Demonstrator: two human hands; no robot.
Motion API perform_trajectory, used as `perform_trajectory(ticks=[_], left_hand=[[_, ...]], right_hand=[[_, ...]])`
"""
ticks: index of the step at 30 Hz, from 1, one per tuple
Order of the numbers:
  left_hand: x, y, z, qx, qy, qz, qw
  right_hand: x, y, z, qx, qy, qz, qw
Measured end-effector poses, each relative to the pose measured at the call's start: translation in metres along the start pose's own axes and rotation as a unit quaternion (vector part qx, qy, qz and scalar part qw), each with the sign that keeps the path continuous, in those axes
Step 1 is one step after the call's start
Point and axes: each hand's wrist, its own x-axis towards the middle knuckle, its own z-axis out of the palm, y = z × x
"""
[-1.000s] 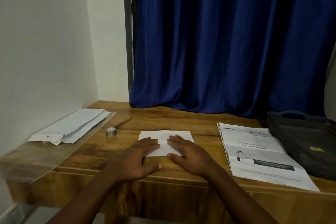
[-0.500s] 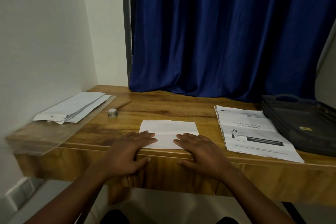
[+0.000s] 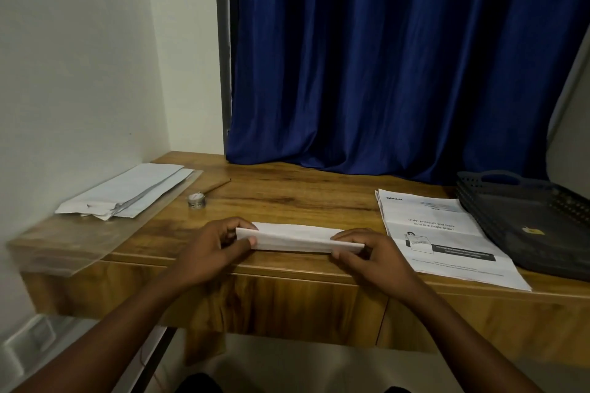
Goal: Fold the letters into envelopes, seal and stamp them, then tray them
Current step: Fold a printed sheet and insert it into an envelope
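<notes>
Both hands, left hand [image 3: 212,244] and right hand [image 3: 372,254], pinch the folded letter [image 3: 295,238] at the desk's [image 3: 287,198] front edge; next it needs an envelope [image 3: 127,190].

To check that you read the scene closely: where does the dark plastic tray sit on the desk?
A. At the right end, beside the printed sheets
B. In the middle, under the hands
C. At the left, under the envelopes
A: the dark tray sits at the desk's right end, beside the printed sheets.

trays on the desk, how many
1 dark tray for sure, at the desk's far right beside the printed sheets. Its ribbed side hints at several nested trays, but I cannot tell.
</notes>
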Motion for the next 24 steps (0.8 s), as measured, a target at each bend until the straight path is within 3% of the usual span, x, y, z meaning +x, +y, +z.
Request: perform_trajectory(ticks=[4,6,9,14,24], left_hand=[[0.026,0.001,0.004,-0.030,0.056,-0.062,0.996],[0.037,-0.001,0.008,0.002,0.078,-0.082,0.994],[0.047,-0.008,0.014,0.065,0.095,-0.084,0.990],[0.049,-0.016,0.023,0.206,0.081,-0.082,0.972],[0.051,0.005,0.041,0.314,0.048,0.024,0.948]], right_hand=[[0.024,-0.005,0.005,0.067,0.070,0.072,0.993],[0.034,-0.002,0.012,0.023,0.107,0.098,0.989],[0.042,0.003,0.020,-0.068,0.091,0.123,0.986],[0.043,0.010,0.024,-0.199,0.068,0.092,0.973],[0.056,-0.022,0.053,-0.305,0.093,-0.014,0.948]])
